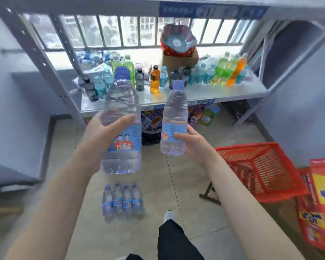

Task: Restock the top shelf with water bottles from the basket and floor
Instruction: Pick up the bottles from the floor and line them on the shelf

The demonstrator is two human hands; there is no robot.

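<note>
The shelf stands straight ahead, its front edge bare just beyond both hands. The left hand grips one water bottle upright at its middle. The right hand grips a second bottle, also upright and seemingly nearer that edge, while four spare bottles wait on the floor below.

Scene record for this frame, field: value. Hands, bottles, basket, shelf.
left hand: grips left bottle at mid-body, upright
right hand: grips right bottle at the label, upright
floor bottles: four standing in a row, untouched
red basket: low at the right, not held
shelf: carries coloured drinks; bare strip along the front
</note>
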